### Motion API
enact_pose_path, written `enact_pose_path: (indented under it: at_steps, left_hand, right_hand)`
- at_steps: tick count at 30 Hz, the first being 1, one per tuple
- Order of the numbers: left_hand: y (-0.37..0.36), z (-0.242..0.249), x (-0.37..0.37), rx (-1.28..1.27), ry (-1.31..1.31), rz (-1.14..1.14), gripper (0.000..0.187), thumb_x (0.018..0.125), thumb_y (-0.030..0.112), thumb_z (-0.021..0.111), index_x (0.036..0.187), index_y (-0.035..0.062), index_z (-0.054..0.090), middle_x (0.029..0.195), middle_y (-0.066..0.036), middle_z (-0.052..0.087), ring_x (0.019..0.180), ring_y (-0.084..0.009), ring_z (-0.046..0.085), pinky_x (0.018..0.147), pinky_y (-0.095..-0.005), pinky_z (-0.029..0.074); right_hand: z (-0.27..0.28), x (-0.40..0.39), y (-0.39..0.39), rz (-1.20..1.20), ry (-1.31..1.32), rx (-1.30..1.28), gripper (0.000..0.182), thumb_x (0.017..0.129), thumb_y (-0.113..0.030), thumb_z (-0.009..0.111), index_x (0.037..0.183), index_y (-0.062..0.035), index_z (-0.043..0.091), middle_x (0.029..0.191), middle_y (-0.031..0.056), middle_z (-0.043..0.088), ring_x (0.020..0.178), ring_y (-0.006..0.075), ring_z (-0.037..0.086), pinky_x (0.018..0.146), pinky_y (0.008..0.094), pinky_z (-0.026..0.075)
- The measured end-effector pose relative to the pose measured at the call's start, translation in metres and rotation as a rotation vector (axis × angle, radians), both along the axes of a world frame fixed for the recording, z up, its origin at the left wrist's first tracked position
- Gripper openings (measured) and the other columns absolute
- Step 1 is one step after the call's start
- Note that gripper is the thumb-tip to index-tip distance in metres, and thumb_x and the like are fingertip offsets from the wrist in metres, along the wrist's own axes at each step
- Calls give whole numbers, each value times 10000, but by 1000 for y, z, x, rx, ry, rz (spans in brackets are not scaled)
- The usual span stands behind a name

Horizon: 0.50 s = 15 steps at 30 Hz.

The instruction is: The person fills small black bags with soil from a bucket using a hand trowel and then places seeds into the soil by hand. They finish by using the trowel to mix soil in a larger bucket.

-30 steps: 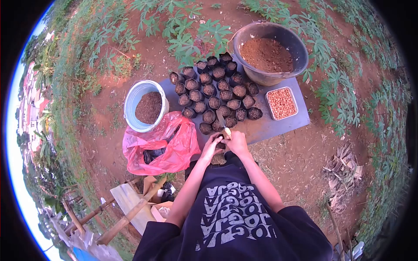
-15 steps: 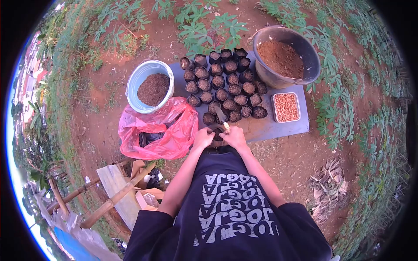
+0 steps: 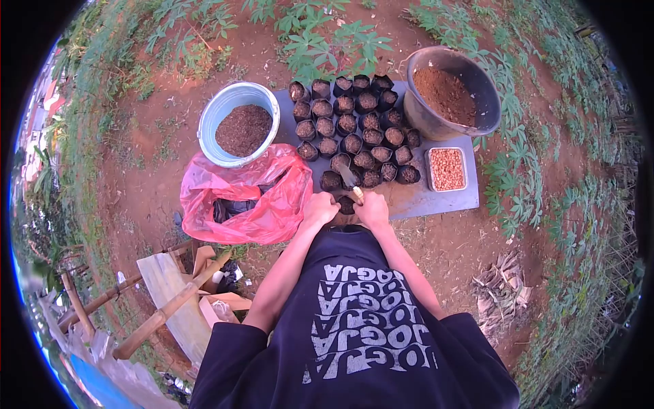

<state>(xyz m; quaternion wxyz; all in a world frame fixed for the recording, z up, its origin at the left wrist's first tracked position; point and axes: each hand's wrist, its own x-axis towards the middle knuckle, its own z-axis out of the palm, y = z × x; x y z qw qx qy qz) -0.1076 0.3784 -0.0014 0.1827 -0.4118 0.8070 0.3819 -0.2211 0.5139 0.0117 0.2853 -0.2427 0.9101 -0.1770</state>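
Between my hands, at the near edge of the grey board [image 3: 436, 204], is a black bag [image 3: 347, 204] with dark soil inside. My left hand [image 3: 321, 208] is closed on its left rim. My right hand [image 3: 372, 210] is closed around the pale handle of a small trowel [image 3: 349, 178], beside the bag's right rim. The trowel's blade points away from me, over the nearest of several soil-filled black bags [image 3: 346, 124] standing in rows. A clear tub of orange-brown seeds [image 3: 447, 169] sits right of the rows.
A light blue bucket [image 3: 204, 129] holding dark soil stands at the left, behind a pink plastic bag [image 3: 204, 204]. The large dark bucket [image 3: 487, 102] at the back right holds brown soil. Bamboo poles [image 3: 163, 315] lie at the lower left. Leafy plants [image 3: 334, 44] grow beyond the board.
The camera view has shifted slightly. Both hands remain at the near bag, a little farther apart, and its soil-filled opening shows more clearly. The trowel is still in my right hand.
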Motion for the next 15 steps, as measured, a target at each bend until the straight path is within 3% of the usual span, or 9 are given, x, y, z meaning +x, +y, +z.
enact_pose_path:
  at_steps: [4,11,15]
  left_hand:
    - [-3,-3,4,11,-49,-25,307,830,363,745,1008,117,793,1045,-156,754,1023,-326,716,909,-442,562]
    - [-6,-3,15,5,-31,13,276,803,346,772,949,112,791,992,-144,757,975,-322,721,874,-442,561]
    - [-14,13,25,30,-20,40,285,803,349,780,940,99,791,979,-150,757,966,-322,724,867,-441,560]
  right_hand:
    - [-1,5,-2,11,35,43,253,738,-210,788,864,3,731,840,258,712,846,414,715,802,501,575]
    - [-7,11,-6,32,24,15,232,740,-214,779,852,-18,728,847,241,718,844,406,718,790,493,575]
    - [25,18,-21,20,-4,-65,213,747,-202,767,857,-24,725,823,238,714,833,408,716,785,494,577]
